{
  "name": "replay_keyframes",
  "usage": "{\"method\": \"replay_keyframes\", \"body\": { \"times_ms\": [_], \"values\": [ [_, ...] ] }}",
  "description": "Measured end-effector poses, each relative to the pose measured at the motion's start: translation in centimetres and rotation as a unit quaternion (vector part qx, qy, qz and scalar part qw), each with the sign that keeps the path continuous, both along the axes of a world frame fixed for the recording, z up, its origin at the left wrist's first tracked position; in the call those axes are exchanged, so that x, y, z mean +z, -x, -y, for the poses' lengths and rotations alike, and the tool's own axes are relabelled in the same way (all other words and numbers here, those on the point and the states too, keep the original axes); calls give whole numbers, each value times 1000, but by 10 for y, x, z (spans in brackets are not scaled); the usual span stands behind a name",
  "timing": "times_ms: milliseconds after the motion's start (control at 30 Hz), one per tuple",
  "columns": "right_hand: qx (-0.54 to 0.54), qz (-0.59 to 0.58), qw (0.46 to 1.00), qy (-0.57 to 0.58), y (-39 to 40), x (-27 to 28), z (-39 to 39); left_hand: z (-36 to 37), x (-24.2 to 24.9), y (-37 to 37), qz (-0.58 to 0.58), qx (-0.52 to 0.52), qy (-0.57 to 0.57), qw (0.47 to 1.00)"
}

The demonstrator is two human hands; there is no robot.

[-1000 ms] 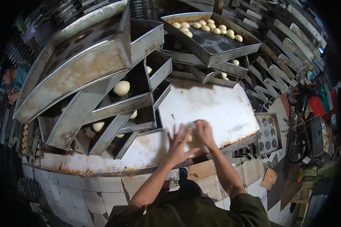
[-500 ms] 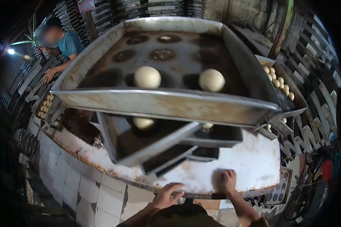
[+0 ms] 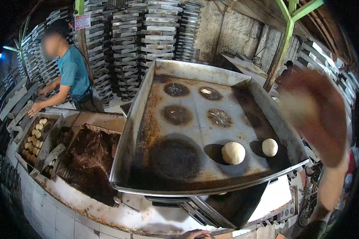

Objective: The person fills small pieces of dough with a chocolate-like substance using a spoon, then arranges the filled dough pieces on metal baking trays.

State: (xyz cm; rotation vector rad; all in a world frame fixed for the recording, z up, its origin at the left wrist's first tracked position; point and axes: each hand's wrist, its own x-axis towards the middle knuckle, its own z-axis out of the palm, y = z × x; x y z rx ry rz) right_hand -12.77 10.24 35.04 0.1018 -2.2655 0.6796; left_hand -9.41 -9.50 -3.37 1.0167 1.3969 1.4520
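Note:
A worn metal tray (image 3: pixel 147 119) stands tilted on a stack of other trays in front of me. On its dark-marked floor sit two round dough balls, one larger in view (image 3: pixel 233 153) and one near the right wall (image 3: pixel 269 147). My right hand (image 3: pixel 317 115) is raised close to the camera beside the tray's right wall. It is smeared by motion, with a pale blur at its left side; I cannot tell whether it holds anything. Only part of my left hand (image 3: pixel 197 234) shows, low at the bottom edge by the table front, fingers stretched out.
A dark brown mass (image 3: pixel 91 159) lies on the white table (image 3: pixel 147 213) to the left. Beyond it, a tray (image 3: pixel 60 119) holds several dough balls. A person in a teal shirt (image 3: pixel 73 69) works at the far left. Tall tray stacks (image 3: pixel 159 36) and a green post (image 3: pixel 283 55) stand behind.
My right hand has risen from the table to beside the tray's right wall. The view has swung upward and left, so my left hand now sits at the bottom edge.

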Motion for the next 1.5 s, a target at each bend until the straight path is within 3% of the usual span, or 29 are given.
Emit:
{"method": "replay_keyframes", "body": {
  "times_ms": [67,100,200,233,300,333,367,400,433,467,533,600,667,733,800,900,1000,1100,1133,1200,1233,1267,1300,1333,1367,1400,1433,1467,1500],
  "values": [
    [23,74,993,-94,65,21,30,1,-2,-1,40,-2,-24,999],
    [87,171,962,-194,90,-8,28,2,2,2,64,-34,-10,997],
    [179,-32,918,-352,112,-36,20,4,-9,-1,126,-47,-51,990],
    [59,27,857,-511,116,1,3,2,-21,-1,121,-91,-41,988],
    [-76,100,763,-634,88,51,-12,-5,-23,-4,137,-123,8,983],
    [-14,-32,936,-350,61,72,-14,-10,-22,-8,152,-152,51,975],
    [-22,-54,963,-264,31,80,-40,-18,-19,-12,97,-152,30,983],
    [-21,-84,981,-171,2,89,-68,-29,-19,-18,176,-162,48,970],
    [-14,-121,989,-80,-27,97,-96,-41,-11,-25,175,-159,54,970],
    [-130,-124,969,-168,-44,87,-141,-55,-6,-31,172,-151,56,972],
    [-227,-68,948,-214,-69,31,-269,-86,-38,-48,128,-174,-18,976],
    [-315,100,941,-77,-85,-34,-337,-113,1,-67,299,-103,153,936],
    [-340,322,880,-83,-86,-97,-420,-146,-5,-92,310,-41,123,942],
    [-283,344,886,-130,-77,-185,-532,-177,4,-117,319,29,98,942],
    [-229,361,901,-67,-56,-215,-569,-195,27,-141,383,148,104,906],
    [-207,417,878,-109,3,-219,-553,-202,7,-158,360,193,100,907],
    [-262,284,922,-18,47,-241,-517,-211,8,-172,289,234,100,923],
    [-195,366,897,153,74,-240,-513,-206,9,-189,289,259,68,919],
    [-223,281,931,68,93,-269,-529,-195,-3,-195,285,276,60,916],
    [-245,231,935,114,71,-245,-496,-167,-30,-198,173,208,-69,960],
    [-215,161,961,61,91,-267,-521,-159,-14,-205,238,215,-37,946],
    [-220,123,964,79,72,-243,-507,-153,-8,-219,240,317,-79,914],
    [-207,172,960,74,38,-209,-481,-138,-17,-220,170,294,-73,938],
    [-142,54,984,93,-4,-175,-428,-128,-4,-217,100,276,-64,954],
    [-165,1,986,-22,-48,-155,-388,-118,13,-225,233,315,-59,918],
    [-84,-125,986,71,-91,-156,-336,-106,34,-221,217,315,19,924],
    [-63,-137,983,103,-126,-166,-285,-86,25,-224,252,285,-34,924],
    [-172,-148,970,88,-162,-193,-216,-66,14,-227,281,251,-91,922],
    [-84,-135,980,122,-191,-226,-150,-52,32,-234,274,284,-170,903]
  ]
}}
